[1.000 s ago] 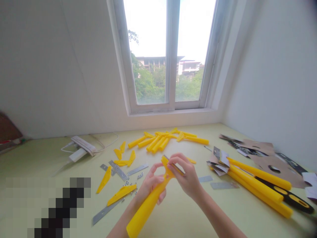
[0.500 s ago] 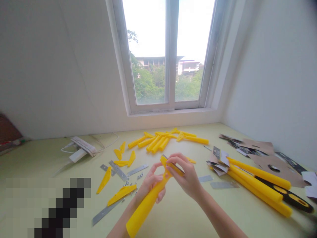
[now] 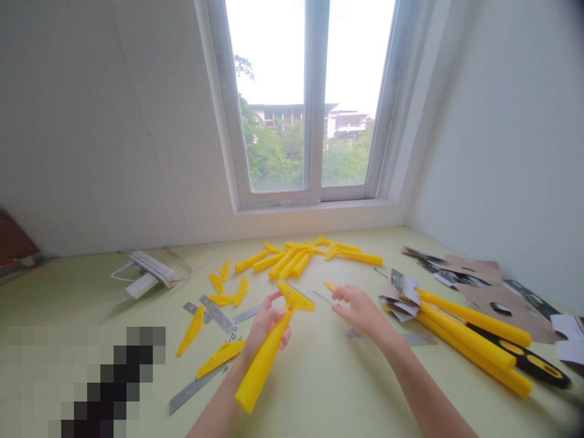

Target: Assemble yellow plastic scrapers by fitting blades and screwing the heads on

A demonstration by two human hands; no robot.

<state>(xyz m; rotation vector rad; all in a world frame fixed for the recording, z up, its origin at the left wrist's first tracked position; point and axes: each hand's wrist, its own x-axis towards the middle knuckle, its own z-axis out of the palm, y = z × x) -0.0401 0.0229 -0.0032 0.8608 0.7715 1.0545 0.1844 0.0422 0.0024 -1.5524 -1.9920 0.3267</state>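
Note:
My left hand (image 3: 270,325) is closed around the neck of a yellow scraper (image 3: 264,362), its handle slanting toward me and its wide head tilted up. A screw shows on the head, and a thin metal edge runs along the top. To the right, my right hand (image 3: 358,313) has curled fingers at the end of a screwdriver (image 3: 323,297); only its thin metal shaft shows, pointing left. Just behind those fingers lies a yellow clamp piece (image 3: 331,285), partly covered. Small screws (image 3: 233,336) lie left of my left hand.
Several yellow scrapers (image 3: 285,261) are piled at the back. Loose yellow clamp pieces (image 3: 190,331) and metal blades (image 3: 194,389) lie at left, near a power strip (image 3: 152,267). Long yellow-handled tools (image 3: 474,337) and cardboard packaging (image 3: 497,304) occupy the right side.
My right hand has let go of the scraper head and moved right to the screwdriver. The left hand still holds the scraper, its head now fully in view and shifted left.

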